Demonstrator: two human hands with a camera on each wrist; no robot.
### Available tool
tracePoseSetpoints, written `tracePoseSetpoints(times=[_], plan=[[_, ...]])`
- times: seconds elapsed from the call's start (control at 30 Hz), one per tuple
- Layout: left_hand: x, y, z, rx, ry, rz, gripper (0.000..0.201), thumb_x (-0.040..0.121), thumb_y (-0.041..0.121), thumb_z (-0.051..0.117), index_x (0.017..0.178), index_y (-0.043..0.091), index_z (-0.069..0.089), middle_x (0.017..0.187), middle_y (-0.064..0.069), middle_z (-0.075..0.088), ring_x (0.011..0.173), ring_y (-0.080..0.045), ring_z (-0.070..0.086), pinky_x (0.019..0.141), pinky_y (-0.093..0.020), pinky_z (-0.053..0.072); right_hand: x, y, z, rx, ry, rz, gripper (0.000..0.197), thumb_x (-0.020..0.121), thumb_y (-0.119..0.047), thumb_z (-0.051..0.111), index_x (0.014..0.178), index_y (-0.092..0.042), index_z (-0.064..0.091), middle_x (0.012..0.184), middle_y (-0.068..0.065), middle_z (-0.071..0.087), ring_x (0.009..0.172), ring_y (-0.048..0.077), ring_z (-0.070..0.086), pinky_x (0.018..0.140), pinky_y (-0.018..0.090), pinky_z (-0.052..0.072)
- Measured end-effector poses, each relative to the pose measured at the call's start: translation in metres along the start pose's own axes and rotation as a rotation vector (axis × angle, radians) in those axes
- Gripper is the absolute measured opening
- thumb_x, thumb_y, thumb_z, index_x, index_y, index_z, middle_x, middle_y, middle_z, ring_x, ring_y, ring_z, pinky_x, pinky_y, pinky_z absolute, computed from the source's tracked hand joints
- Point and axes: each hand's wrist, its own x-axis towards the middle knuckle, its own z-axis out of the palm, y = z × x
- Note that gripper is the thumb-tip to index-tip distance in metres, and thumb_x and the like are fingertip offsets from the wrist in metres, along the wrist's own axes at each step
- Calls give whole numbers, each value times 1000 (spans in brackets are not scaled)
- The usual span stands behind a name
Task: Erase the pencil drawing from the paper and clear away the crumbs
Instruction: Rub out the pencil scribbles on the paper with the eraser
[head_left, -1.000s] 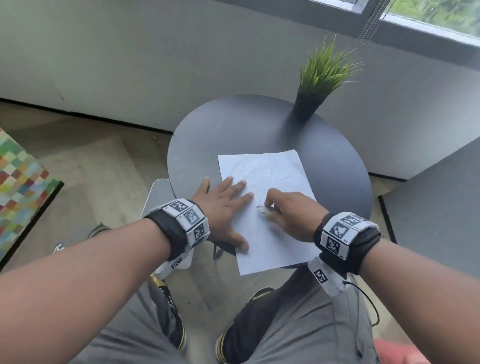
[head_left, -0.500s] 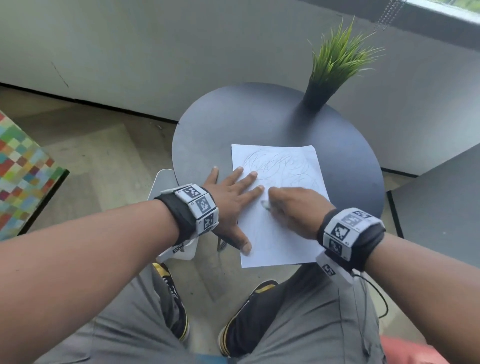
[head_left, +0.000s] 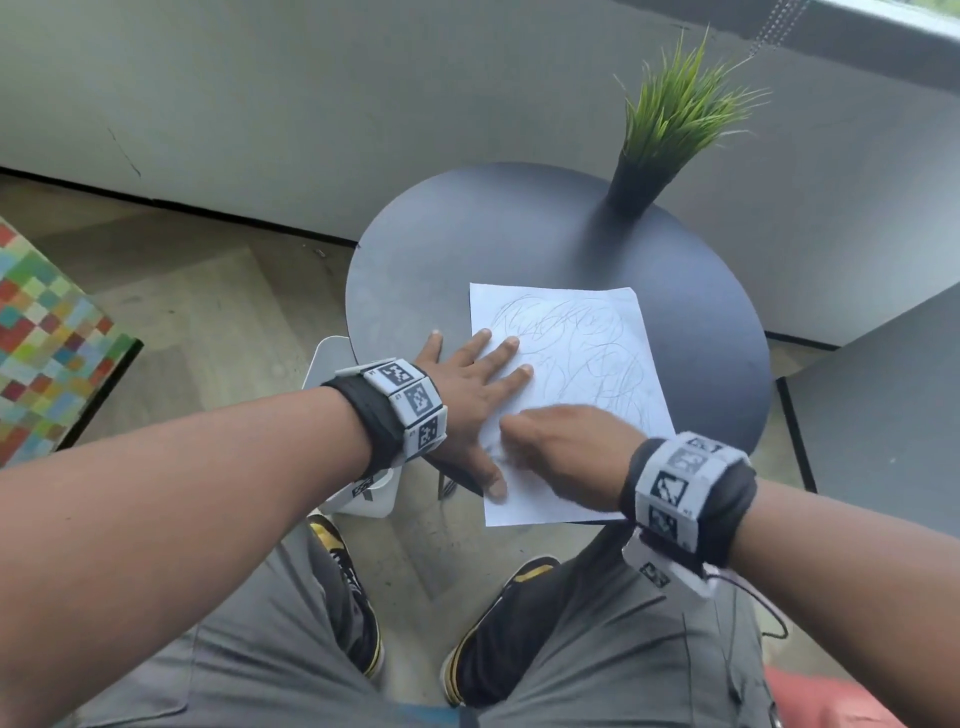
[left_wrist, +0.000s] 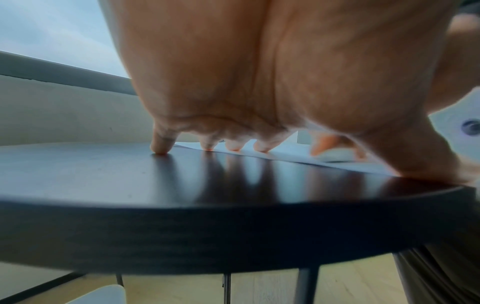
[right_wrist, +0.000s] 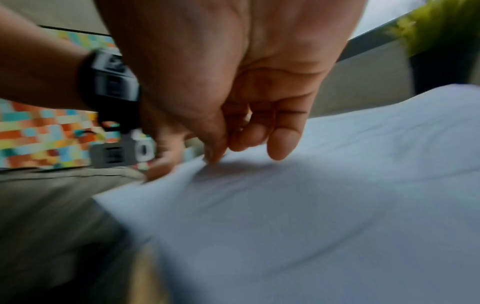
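A white paper (head_left: 587, 332) with a grey pencil scribble (head_left: 582, 343) lies on a round dark table (head_left: 467, 249), its near edge hanging over the rim. My left hand (head_left: 483, 374) lies flat with spread fingers on the paper's left edge, thumb near the lower corner. In the left wrist view its fingertips (left_wrist: 233, 147) press on the paper (left_wrist: 285, 153) and table (left_wrist: 130, 174). My right hand (head_left: 519, 431) is curled on the lower part of the sheet, blurred. It pinches a pale eraser (left_wrist: 335, 155) against the paper (right_wrist: 311, 205); the right wrist view hides the eraser.
A potted grass plant (head_left: 670, 119) stands at the table's far right edge. A colourful checkered cushion (head_left: 47, 343) is on the left, a white object (head_left: 358, 493) sits under the table, and a grey surface (head_left: 883, 405) is on the right. My knees are below the table's near rim.
My right hand has slid left across the lower part of the paper, toward my left thumb, and is now motion-blurred. The left hand stays flat on the sheet.
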Motion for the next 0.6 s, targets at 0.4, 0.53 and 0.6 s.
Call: tracePoseSetpoints(times=[0.4,0.53,0.6], plan=[[1,0,-3,19,-9,-7,144,50,96,56,155,29,-17,161,1,-28,149,-28,-23,114,-69,3,1,43,-8,-66,193,202,17,102,-31,36,91,-18,37,83,-3,47,76,25,50,66,34,37],[-1,2,-4,29,-26,-8,145,49,97,56,155,28,-17,161,1,-29,148,-28,-24,114,-69,4,-11,-1,10,-84,21,-57,10,92,-11,46,100,-17,44,86,-2,46,75,19,43,65,31,33],[-1,3,-6,25,-29,-6,144,51,96,56,155,28,-17,161,0,-29,148,-28,-24,114,-70,4,-11,10,2,-79,8,42,3,96,-18,44,99,-17,43,87,-2,49,77,22,48,66,32,36]])
